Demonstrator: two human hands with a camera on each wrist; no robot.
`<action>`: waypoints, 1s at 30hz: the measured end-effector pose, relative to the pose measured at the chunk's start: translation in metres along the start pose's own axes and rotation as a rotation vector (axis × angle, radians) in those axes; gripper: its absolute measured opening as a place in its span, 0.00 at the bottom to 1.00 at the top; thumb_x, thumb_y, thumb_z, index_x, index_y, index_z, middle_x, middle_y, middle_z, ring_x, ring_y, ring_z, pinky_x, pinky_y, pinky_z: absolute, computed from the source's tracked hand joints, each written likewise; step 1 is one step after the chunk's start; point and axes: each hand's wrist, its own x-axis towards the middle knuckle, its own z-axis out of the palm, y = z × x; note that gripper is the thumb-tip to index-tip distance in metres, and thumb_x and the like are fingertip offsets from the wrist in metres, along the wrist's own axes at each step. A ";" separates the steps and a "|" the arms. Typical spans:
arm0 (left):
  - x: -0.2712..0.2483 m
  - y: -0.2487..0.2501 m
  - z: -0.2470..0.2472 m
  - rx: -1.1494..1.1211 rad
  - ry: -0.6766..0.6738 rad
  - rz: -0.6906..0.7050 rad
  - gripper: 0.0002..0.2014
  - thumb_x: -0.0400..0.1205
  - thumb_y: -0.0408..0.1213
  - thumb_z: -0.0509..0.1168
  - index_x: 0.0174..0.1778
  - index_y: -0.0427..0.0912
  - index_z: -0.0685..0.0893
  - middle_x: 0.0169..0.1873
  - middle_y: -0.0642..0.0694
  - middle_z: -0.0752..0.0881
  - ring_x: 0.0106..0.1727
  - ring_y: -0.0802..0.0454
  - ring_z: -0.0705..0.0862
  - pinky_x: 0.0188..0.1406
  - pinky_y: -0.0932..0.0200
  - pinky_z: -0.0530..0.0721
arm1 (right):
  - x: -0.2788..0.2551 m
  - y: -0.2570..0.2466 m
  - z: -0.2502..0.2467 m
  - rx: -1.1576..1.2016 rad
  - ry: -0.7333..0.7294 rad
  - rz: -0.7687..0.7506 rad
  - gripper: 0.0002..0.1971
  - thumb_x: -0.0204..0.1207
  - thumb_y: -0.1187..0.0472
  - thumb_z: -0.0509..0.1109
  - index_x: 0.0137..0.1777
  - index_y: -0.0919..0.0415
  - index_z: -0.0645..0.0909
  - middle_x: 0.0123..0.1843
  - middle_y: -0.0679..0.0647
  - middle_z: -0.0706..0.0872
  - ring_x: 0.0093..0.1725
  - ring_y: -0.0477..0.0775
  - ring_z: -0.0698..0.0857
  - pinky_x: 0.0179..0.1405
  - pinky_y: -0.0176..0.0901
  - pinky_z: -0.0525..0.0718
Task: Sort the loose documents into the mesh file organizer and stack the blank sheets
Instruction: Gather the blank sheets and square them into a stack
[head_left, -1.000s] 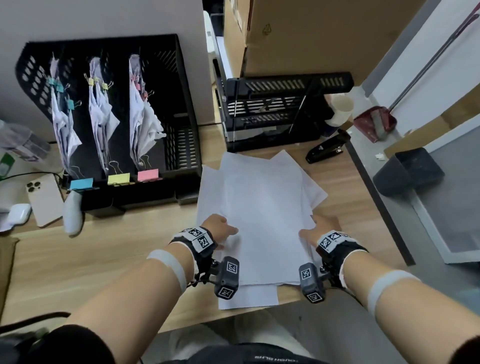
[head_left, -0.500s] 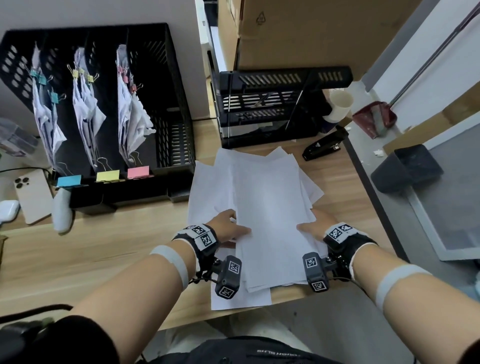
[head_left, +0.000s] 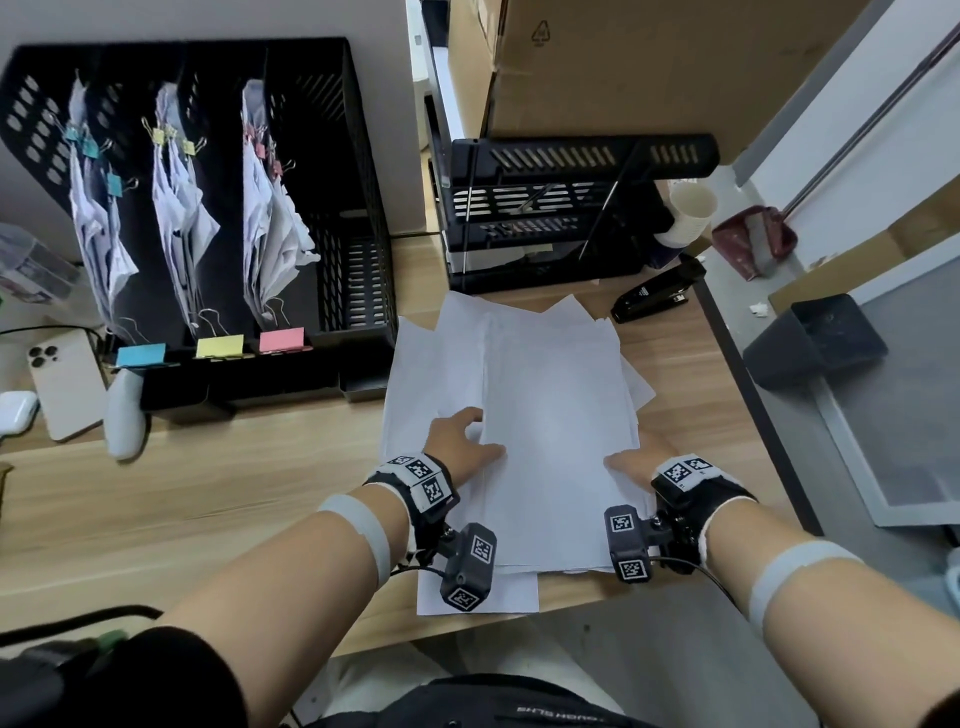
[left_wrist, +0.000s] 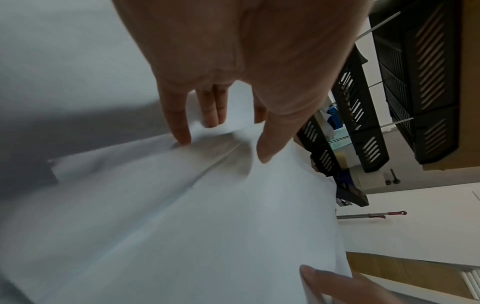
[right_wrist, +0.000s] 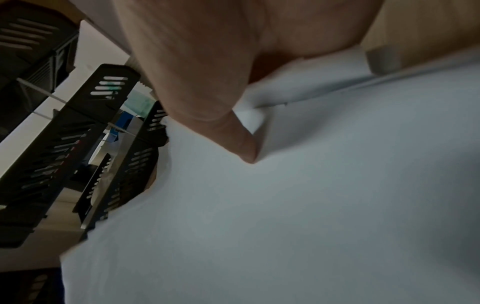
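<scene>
A loose pile of blank sheets lies on the wooden desk in front of me. My left hand holds the upper stack's left edge, with its thumb on top and its fingertips slipped under. My right hand grips the right edge; its thumb presses on the paper and its fingers are hidden beneath. One lower sheet sticks out towards me. The black mesh file organizer stands at the back left and holds three groups of clipped documents.
A black stacked letter tray sits just behind the sheets, under a cardboard box. A stapler and paper cups are at the back right. A phone lies at the far left. The desk edge runs close on the right.
Both hands have pushed inward on the pile. The upper sheets are now narrower and more squared. My left hand has moved right, to the stack's left edge.
</scene>
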 end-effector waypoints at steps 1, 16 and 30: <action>0.001 0.001 0.000 -0.022 -0.002 -0.009 0.24 0.71 0.47 0.76 0.63 0.51 0.83 0.62 0.39 0.84 0.59 0.41 0.86 0.63 0.48 0.85 | 0.001 0.002 0.001 0.005 -0.002 0.002 0.13 0.76 0.66 0.70 0.61 0.61 0.79 0.59 0.59 0.86 0.53 0.58 0.81 0.55 0.44 0.77; 0.011 0.008 0.000 -0.127 -0.102 -0.053 0.19 0.77 0.43 0.75 0.58 0.35 0.87 0.51 0.40 0.92 0.49 0.41 0.90 0.48 0.50 0.90 | -0.021 0.004 0.005 0.099 -0.002 -0.114 0.22 0.74 0.66 0.69 0.68 0.55 0.74 0.60 0.53 0.85 0.58 0.57 0.83 0.59 0.46 0.79; -0.001 0.070 -0.048 -0.431 -0.066 0.011 0.15 0.85 0.48 0.67 0.61 0.43 0.81 0.59 0.43 0.86 0.61 0.44 0.85 0.64 0.40 0.86 | -0.071 -0.056 -0.103 0.215 0.409 -0.187 0.25 0.79 0.56 0.71 0.73 0.65 0.75 0.70 0.63 0.82 0.68 0.66 0.81 0.58 0.42 0.72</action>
